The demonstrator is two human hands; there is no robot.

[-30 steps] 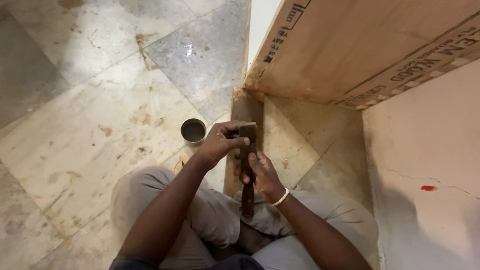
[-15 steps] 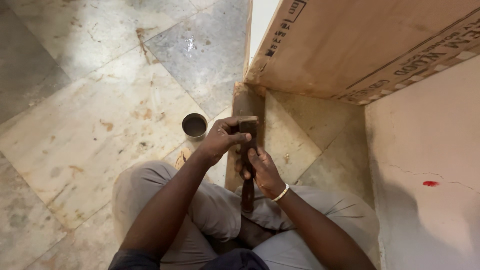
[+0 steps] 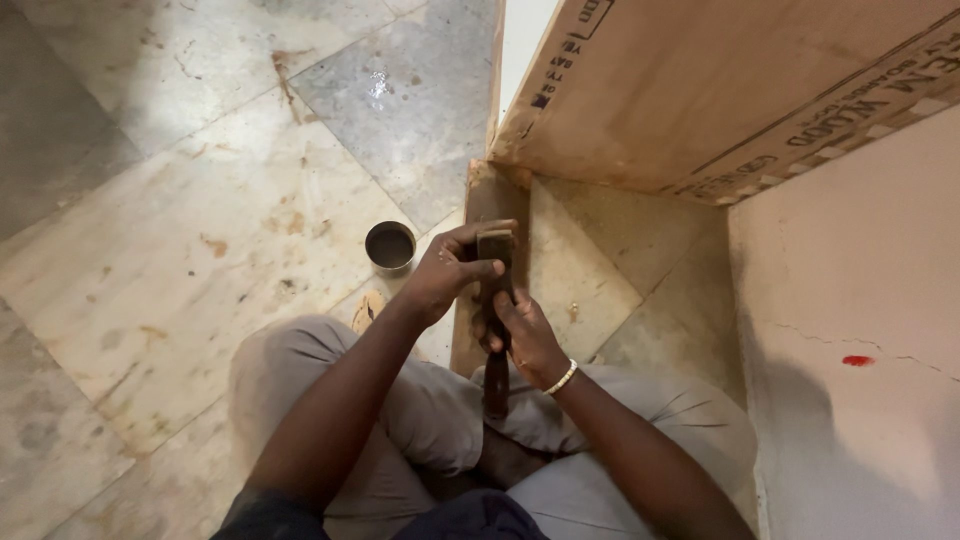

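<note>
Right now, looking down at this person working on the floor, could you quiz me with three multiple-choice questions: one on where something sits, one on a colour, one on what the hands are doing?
1. Where is the small round cup?
A. On the floor by the left hand
B. On the person's lap
C. On the plywood board

2. What colour is the mark on the wall?
A. Blue
B. Red
C. Green

3. How do the hands hold the dark wooden tool?
A. Only the left grips it
B. Neither touches it
C. Both grip it

Answers: 1 A, it stands on marble beside the left hand. 2 B, plainly red. 3 C, the right hand grips it too.
</note>
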